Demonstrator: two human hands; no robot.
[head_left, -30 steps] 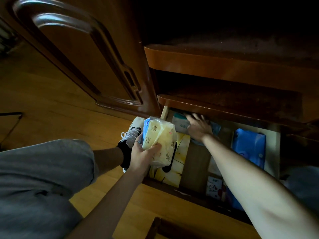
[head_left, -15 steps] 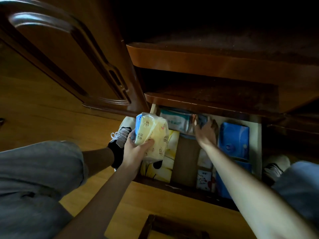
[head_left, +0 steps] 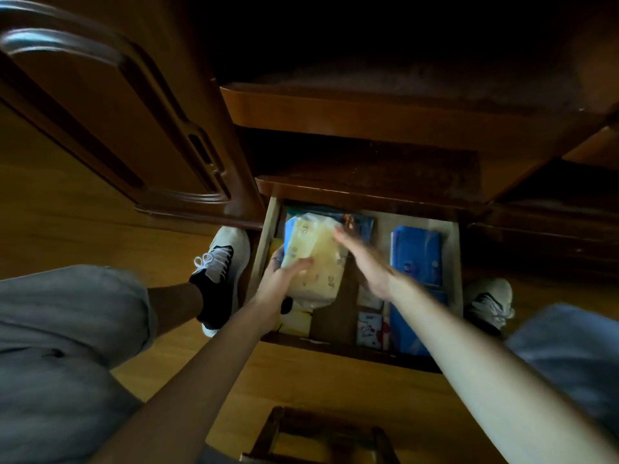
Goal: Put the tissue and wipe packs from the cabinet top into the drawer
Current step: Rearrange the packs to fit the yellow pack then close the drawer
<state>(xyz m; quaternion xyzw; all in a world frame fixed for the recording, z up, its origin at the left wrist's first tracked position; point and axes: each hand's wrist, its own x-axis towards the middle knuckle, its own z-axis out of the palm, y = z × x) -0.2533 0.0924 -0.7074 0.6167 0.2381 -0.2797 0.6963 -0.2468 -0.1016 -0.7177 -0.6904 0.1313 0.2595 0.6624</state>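
Grey trouser leg (head_left: 57, 329) is filling the 8 o'clock corner, with a white-and-black left shoe (head_left: 222, 262) resting on the wooden floor (head_left: 83, 229) just beside the drawer's left wall. Carved cabinet door (head_left: 110, 122) is standing open at 10 o'clock. Left hand (head_left: 279, 286) is grasping the yellow tissue pack (head_left: 315, 259) from its left side, thumb lying across the front of the wrapper, and is holding it tilted over the left part of the open drawer (head_left: 454, 262). Beneath the pack, a yellow pack (head_left: 294, 321) is lying in the drawer's left section, and a teal-and-blue pack (head_left: 360, 221) is showing at the drawer's 12 o'clock end. Right hand (head_left: 363, 261) is lying flat and released, fingers extended, touching the right edge of the held pack. Small cartoon-printed packs (head_left: 370, 328) are sitting at the drawer's 6 o'clock edge, centre. Blue wipe packs (head_left: 417, 256) are lying along the drawer's right section. Right shoe (head_left: 489, 299) is resting on the floor at 3 o'clock, just beyond the drawer's right wall. A dark wooden stool frame (head_left: 321, 433) is showing at 6 o'clock.
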